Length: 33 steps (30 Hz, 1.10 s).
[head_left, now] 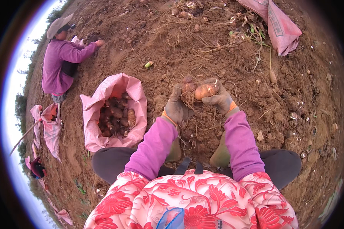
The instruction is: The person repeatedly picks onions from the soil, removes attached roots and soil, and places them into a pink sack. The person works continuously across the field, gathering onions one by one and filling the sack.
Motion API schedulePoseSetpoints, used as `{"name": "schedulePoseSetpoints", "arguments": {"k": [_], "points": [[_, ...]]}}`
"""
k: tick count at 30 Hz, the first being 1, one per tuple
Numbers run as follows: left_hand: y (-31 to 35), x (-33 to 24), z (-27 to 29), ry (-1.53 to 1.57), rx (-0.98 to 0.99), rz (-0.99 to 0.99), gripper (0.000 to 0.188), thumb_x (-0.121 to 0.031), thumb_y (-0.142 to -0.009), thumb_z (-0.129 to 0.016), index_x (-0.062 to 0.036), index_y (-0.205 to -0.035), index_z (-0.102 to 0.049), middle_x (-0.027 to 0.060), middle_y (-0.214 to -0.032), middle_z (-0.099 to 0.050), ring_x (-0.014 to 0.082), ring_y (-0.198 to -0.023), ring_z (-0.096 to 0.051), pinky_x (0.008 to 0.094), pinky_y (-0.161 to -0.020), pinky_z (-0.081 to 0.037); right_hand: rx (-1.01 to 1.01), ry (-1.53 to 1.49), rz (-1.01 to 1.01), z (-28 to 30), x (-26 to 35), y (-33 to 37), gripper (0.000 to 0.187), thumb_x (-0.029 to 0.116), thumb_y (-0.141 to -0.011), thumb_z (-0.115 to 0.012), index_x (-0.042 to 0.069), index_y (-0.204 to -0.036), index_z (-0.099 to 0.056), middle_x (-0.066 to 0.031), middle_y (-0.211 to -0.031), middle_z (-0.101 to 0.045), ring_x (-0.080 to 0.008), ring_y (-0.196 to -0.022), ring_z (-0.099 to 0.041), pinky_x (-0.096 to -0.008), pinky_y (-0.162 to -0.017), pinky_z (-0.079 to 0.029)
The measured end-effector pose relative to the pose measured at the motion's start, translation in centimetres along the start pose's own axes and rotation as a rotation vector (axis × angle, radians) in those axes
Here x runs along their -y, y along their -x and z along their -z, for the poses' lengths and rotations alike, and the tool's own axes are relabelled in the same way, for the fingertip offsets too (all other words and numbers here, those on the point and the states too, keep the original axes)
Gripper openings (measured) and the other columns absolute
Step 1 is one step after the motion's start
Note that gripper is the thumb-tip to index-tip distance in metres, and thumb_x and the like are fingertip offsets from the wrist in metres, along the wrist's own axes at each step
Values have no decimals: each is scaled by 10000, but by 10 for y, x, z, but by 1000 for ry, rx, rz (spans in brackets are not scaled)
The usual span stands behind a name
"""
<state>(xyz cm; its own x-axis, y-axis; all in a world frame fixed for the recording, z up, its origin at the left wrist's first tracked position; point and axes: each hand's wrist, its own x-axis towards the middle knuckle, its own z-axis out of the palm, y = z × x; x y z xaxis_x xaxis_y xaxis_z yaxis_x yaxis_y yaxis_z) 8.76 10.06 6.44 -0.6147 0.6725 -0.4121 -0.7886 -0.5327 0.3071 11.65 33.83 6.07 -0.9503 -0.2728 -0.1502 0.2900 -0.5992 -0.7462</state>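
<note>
Both my gloved hands are raised close together in front of my knees, above loose soil. In my right hand is an orange-brown, rounded taro corm, its pale end against my fingers. My left hand grips a smaller, darker taro corm with stringy roots hanging from it. The two corms touch or nearly touch; I cannot tell which. To the left of my left hand stands a pink woven sack, its mouth rolled open, with many brown taro corms inside.
Roots and dug-up clumps lie on the brown soil ahead. A folded pink sack is at the upper right. At the far left a person in purple squats, with another pink sack and a stick nearer me.
</note>
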Motion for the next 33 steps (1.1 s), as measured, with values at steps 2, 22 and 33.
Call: {"name": "schedulePoseSetpoints", "arguments": {"k": [2, 22, 33], "points": [[-18, -3, -5, 215, 229, -108, 602, -523, -971, -629, -174, -1442, -496, 74, -1217, -679, 271, -1154, -648, 535, -1015, -528, -39, 388, -78, -17, 27, -4, 749, 100, -713, -898, 67, -1379, -557, -82, -1250, -647, -204, -1152, -622, -351, -980, -524], [-31, 34, -26, -810, -430, -228, 377, -168, -857, -721, 43, -1152, -620, 112, -1039, -744, 222, -889, -696, 373, -796, -550, -250, 1929, -327, -53, -1, 6, 812, 316, -807, -722, -82, -1431, -386, -218, -1339, -607, -345, -1235, -599, -450, -1020, -473], [-24, 39, -45, -1608, 90, 358, 676, -512, -837, -755, -32, -1302, -652, 164, -1134, -728, 256, -1065, -675, 375, -954, -510, -511, 824, -464, 65, -7, -24, 831, 163, -752, -786, -30, -1466, -406, -204, -1353, -603, -306, -1180, -631, -398, -984, -513]]}}
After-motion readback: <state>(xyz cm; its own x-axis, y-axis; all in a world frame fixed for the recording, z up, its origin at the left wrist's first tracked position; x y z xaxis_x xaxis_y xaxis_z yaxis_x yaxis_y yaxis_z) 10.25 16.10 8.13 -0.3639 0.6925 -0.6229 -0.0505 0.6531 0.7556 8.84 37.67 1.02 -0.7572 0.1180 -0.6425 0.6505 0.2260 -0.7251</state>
